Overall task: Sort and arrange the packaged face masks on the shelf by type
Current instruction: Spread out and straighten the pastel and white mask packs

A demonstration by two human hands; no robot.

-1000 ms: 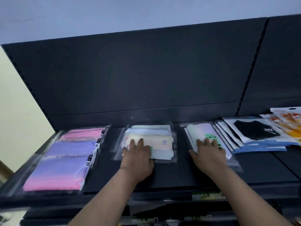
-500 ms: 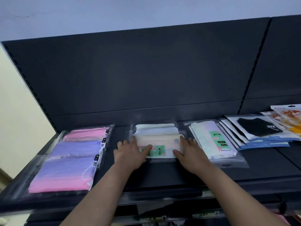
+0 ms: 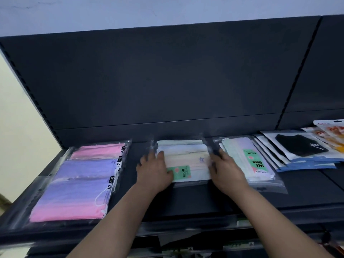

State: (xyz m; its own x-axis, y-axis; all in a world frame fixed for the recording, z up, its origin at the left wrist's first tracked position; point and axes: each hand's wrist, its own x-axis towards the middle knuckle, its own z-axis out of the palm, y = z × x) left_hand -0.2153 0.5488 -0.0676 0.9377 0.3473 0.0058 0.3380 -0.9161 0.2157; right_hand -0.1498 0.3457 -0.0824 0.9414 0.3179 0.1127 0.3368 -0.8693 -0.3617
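A stack of pastel mask packs (image 3: pixel 186 157) in clear bags lies in the middle of the dark shelf (image 3: pixel 195 200). My left hand (image 3: pixel 153 171) rests flat on the stack's left edge, covering part of its green label. My right hand (image 3: pixel 226 170) presses with straight fingers against the stack's right edge. Just right of it lies a second pastel pack (image 3: pixel 247 159) with a green FACE MASK label. Pink and purple mask packs (image 3: pixel 80 181) overlap in a column at the left. Packs with a black mask (image 3: pixel 301 148) fan out at the right.
Orange-printed packs (image 3: pixel 333 135) sit at the far right edge. The shelf's dark back panel (image 3: pixel 167 81) rises behind everything. A cream wall (image 3: pixel 20 138) borders the shelf on the left. A bare strip of shelf runs along the front, before the lip.
My right hand left the FACE MASK pack and moved left to the middle stack's right edge. My left hand slid to that stack's left edge. Both hands now flank the stack.
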